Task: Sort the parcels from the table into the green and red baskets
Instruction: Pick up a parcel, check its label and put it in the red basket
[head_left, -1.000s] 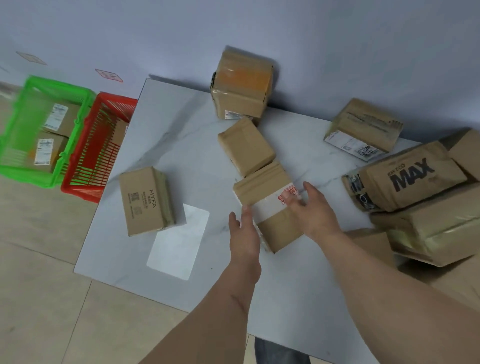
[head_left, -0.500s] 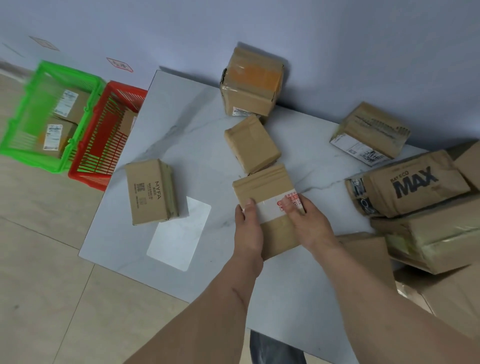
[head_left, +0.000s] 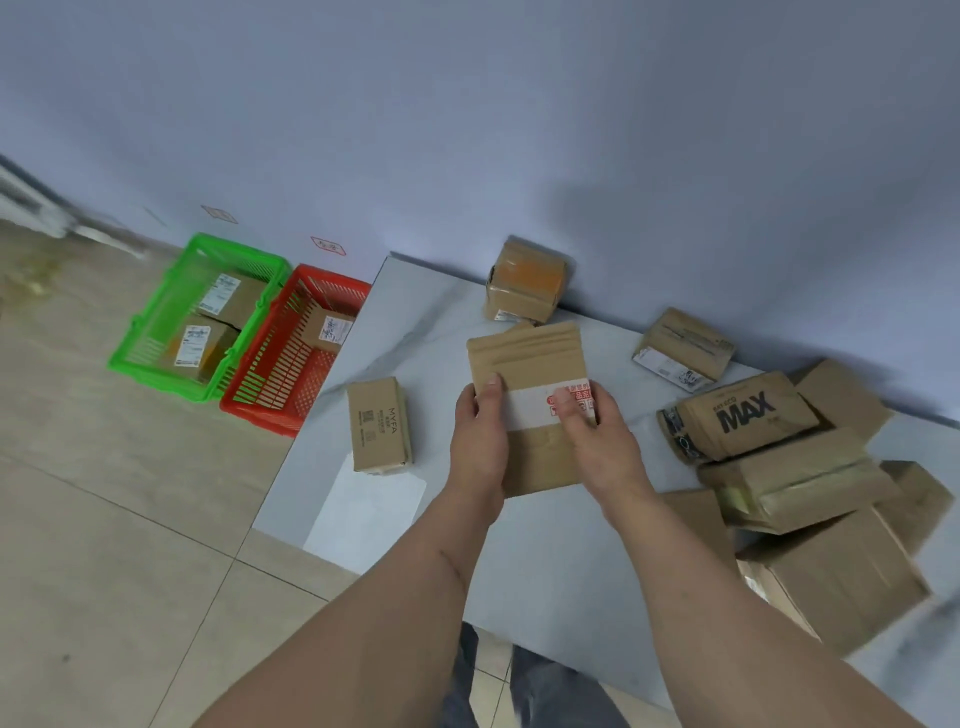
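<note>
Both hands hold a flat brown parcel (head_left: 527, 358) with a white label band and red print, lifted above the white marble table (head_left: 436, 322). My left hand (head_left: 478, 436) grips its left edge, thumb on the label. My right hand (head_left: 597, 436) grips its right side, thumb over the red print. On the floor to the left stand the green basket (head_left: 156, 332), with two labelled boxes inside, and the red basket (head_left: 270, 384), with one box in it. A small box marked MYFA (head_left: 378, 423) lies on the table left of my hands.
A taped box (head_left: 527, 283) stands against the wall at the back. A labelled box (head_left: 683, 348) lies further right. The MAX bag (head_left: 743, 415) and several stacked boxes (head_left: 831, 561) crowd the table's right side. A white sheet (head_left: 363, 514) lies near the front edge.
Both hands closed on the flat parcel and raised it off the table towards me. The head view has tilted, so the baskets now appear nearer the middle left.
</note>
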